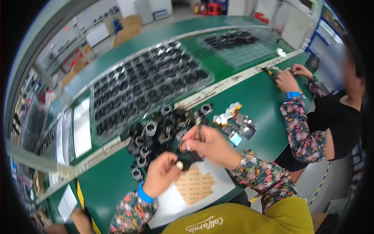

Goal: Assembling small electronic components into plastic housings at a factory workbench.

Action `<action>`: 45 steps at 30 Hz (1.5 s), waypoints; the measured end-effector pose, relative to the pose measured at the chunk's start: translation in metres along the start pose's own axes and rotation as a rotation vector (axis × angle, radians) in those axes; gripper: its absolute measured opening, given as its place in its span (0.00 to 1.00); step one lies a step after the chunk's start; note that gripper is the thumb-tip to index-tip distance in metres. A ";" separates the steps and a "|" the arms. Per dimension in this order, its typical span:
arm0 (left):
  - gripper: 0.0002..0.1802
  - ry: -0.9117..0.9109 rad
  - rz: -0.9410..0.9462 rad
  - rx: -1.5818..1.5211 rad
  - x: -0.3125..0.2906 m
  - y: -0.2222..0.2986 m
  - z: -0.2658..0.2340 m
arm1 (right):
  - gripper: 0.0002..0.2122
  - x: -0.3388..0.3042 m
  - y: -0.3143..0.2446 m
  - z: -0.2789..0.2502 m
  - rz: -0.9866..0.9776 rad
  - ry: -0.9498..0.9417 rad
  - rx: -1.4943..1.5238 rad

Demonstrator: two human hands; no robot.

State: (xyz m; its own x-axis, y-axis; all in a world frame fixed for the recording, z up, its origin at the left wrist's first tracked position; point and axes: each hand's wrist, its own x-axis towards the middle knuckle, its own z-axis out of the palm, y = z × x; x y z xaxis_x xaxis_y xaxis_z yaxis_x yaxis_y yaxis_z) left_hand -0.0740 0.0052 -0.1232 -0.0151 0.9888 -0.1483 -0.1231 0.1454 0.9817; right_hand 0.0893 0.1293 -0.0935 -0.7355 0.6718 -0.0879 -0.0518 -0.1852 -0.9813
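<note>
My left hand point(161, 177), with a blue band at its wrist, is closed in a pinch on a small black part point(180, 165) with a pale round spot. Across from it, my right hand point(211, 145) grips a slim dark tool point(201, 132) that rises between thumb and fingers. Its lower end is hidden and seems close to the small part. Under both hands lies white paper point(171, 202) with a tan backing sheet point(194, 184) on it. A heap of black ring-shaped parts point(151, 128) spreads just beyond my hands.
Small flex-cable parts point(233, 121) lie right of the heap. A large clear tray point(210, 79) full of black parts stands beyond a pale rail point(210, 91); another tray point(249, 56) sits farther right. At the right, a co-worker's hands point(287, 81) handle small parts.
</note>
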 end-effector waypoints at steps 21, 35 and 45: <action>0.17 0.176 -0.058 -0.319 -0.005 0.020 -0.006 | 0.22 -0.026 -0.001 0.018 -0.637 -0.142 -1.222; 0.14 0.208 -0.058 -0.204 0.005 0.028 -0.007 | 0.22 -0.017 0.003 0.009 -0.667 -0.146 -1.276; 0.10 0.197 0.024 -0.186 0.002 0.014 -0.007 | 0.20 -0.023 0.004 0.014 -0.661 -0.153 -1.276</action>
State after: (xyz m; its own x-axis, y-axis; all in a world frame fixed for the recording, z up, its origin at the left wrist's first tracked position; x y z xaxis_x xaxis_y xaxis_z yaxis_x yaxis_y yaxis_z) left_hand -0.0826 0.0090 -0.1102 -0.2105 0.9638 -0.1636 -0.3007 0.0954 0.9489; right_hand 0.0965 0.1033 -0.0926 -0.8839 0.2824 0.3728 0.1620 0.9326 -0.3225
